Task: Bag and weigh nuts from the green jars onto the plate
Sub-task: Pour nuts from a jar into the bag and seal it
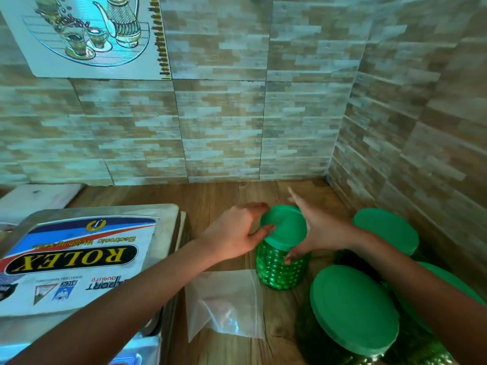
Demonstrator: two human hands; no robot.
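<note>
1. Closest to the camera stands a large green jar (353,309), its flat green lid on the near side of the right thumb.
2. Green jars number four: that large one, a second jar (386,230) just right of the right wrist, a third jar (456,281) partly hidden behind the right forearm, and the small green jar (279,270) between the two hands.
3. The small green jar stands upright on the wooden counter (218,196). Its wall is translucent and covered in rows of rounded bumps, and its lid (284,227) is plain matte green. Its contents cannot be made out.
4. The left hand (237,230) grips the lid's rim, fingers curled over the far edge and thumb on the near edge.
5. The right hand (319,227) lies against the jar's right side. Its fingers stretch straight and blurred past the lid, and its thumb tip presses the bumpy wall below.
6. One clear plastic bag (226,304) lies flat on the counter, nearer the camera than the left thumb and just beside the jar's base.
7. One printed box (79,259) marked ROLEX lies left of the left fingers, on a metal tray (168,214).
</note>
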